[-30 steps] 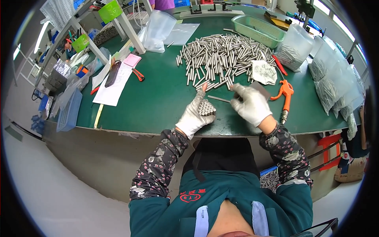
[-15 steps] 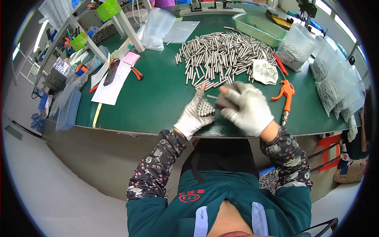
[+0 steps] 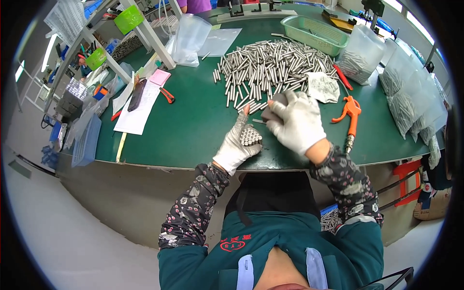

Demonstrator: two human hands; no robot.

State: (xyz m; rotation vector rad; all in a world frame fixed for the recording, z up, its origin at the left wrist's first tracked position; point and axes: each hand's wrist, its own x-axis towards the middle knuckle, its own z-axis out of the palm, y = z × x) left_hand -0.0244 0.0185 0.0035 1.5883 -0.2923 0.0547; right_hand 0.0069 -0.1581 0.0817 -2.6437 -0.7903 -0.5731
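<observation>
My left hand [image 3: 238, 144], in a white knit glove, grips a bundle of short metal rods [image 3: 250, 136] with their round ends facing up. My right hand [image 3: 296, 120], also gloved, is raised just right of the bundle with its fingers curled; whether it holds a rod I cannot tell. A big heap of the same shiny metal rods [image 3: 270, 67] lies on the green table [image 3: 193, 130] just beyond both hands. A few loose rods lie between the heap and my left fingers.
An orange air blow gun [image 3: 352, 112] and a crumpled white rag [image 3: 323, 87] lie to the right. A green basket [image 3: 315, 33], clear plastic bags [image 3: 189, 39], papers [image 3: 140, 107], red-handled pliers [image 3: 167, 95] and a blue crate [image 3: 87, 141] ring the table.
My right hand has lifted off the table and moved up and left, closer to the rod bundle. My left hand has stayed in place with the bundle.
</observation>
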